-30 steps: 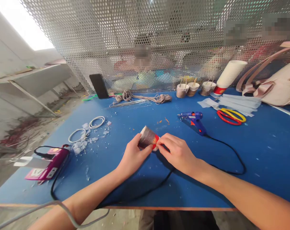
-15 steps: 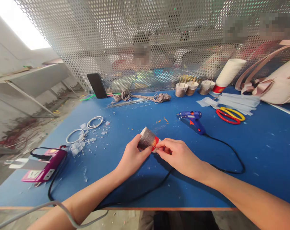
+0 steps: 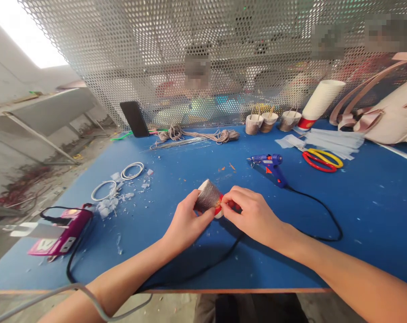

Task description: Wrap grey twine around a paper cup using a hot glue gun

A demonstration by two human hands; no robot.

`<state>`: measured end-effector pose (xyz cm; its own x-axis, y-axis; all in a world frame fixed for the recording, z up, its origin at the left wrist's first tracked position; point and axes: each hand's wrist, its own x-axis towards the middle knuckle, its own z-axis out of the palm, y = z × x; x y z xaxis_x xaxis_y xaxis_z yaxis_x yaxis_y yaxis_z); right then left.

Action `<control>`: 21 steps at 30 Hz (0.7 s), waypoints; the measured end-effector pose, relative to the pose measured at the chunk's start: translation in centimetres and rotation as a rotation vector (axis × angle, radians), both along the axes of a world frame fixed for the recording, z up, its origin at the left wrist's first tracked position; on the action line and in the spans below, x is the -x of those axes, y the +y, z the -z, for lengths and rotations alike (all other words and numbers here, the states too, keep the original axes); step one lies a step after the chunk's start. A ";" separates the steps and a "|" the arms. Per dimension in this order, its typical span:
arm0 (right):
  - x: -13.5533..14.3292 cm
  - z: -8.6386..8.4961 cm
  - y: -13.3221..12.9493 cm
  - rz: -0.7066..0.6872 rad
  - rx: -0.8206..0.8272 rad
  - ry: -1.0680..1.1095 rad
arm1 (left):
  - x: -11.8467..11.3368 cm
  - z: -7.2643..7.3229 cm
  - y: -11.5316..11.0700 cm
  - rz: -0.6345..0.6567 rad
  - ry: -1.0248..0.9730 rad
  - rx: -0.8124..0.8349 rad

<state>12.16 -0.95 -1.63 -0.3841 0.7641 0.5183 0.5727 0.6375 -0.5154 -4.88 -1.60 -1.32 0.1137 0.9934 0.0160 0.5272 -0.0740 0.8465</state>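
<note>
A paper cup [image 3: 208, 197], wound for most of its length with grey-brown cord, is tilted above the blue table. My left hand [image 3: 190, 215] is closed around it, with the thumb along the near side. The white rim points up and left, and a red printed band shows at the lower right end. At that red end my right hand [image 3: 245, 208] has thumb and forefinger pinched together against the cup; what lies between the fingertips is too small to make out. Right of the hands lies a blue glue gun [image 3: 272, 166].
Cord bundles [image 3: 226, 136] and a phone [image 3: 134, 119] are by the perforated metal screen [image 3: 149, 54]. Small wrapped cups [image 3: 253, 124], stacked paper cups [image 3: 324, 101], glue sticks [image 3: 338, 141] and colored rings [image 3: 324, 160] are at right. Left are white rings [image 3: 132, 170], scraps and a power strip [image 3: 67, 231].
The cup has turned slightly in my left hand. My right fingertips have shifted a little up and right along its red end.
</note>
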 end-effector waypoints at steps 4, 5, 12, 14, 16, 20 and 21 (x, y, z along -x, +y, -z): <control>0.1 0.4 0.1 0.034 0.002 0.007 | -0.1 -0.2 0.0 0.013 -0.035 0.007; 0.1 0.4 0.1 0.039 -0.007 0.006 | -0.1 -0.2 -0.1 0.011 -0.038 0.010; 0.3 0.4 0.1 0.065 -0.045 -0.008 | 0.1 0.0 -0.1 0.029 -0.016 0.026; 0.3 0.4 0.1 0.068 -0.042 -0.016 | 0.2 0.0 -0.1 0.032 -0.013 0.031; 0.2 0.4 0.1 0.072 -0.038 -0.022 | 0.2 0.0 -0.1 0.032 -0.012 0.037; 0.1 0.5 0.1 0.078 -0.034 -0.021 | 0.1 -0.2 -0.1 0.025 -0.020 0.040; 0.1 0.5 0.1 0.079 -0.034 -0.020 | 0.1 -0.2 -0.1 0.028 -0.025 0.040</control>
